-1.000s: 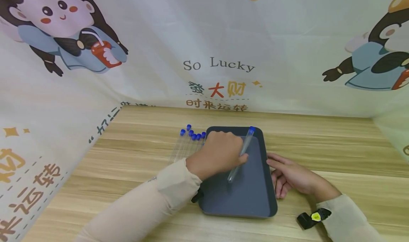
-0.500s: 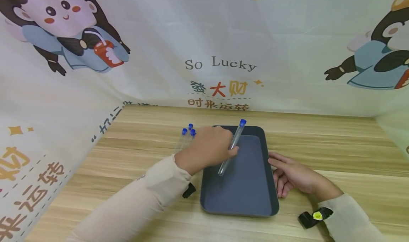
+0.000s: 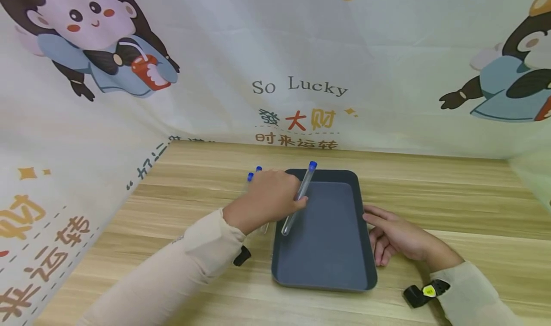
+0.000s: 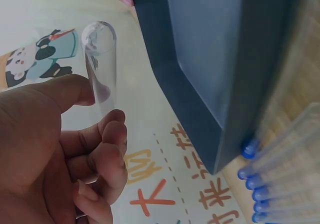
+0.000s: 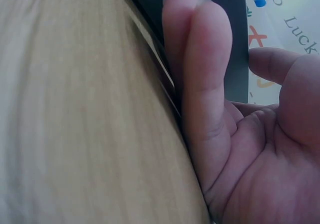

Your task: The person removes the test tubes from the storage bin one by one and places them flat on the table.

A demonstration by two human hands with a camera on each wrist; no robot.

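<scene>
My left hand [image 3: 270,196] pinches a clear test tube [image 3: 291,217] with a blue cap, held at a tilt over the tray's left side. In the left wrist view the tube's rounded end [image 4: 99,39] points toward the camera, between thumb and fingers. A dark grey rectangular tray [image 3: 327,254] lies below. My right hand [image 3: 400,240] rests against the tray's right side, its fingertips touching the wall. More blue-capped test tubes [image 4: 295,159] lie left of the tray; in the head view my left hand hides most of them.
A wood-grain table [image 3: 465,197] carries everything. Behind it and to the left hang printed cloth walls [image 3: 206,68] with cartoon figures and lettering. Dark wrist devices [image 3: 415,296] sit at both sleeves.
My left hand has moved left with the test tube, from the tray's middle to its left edge, covering more of the loose tubes. The right hand stays at the tray.
</scene>
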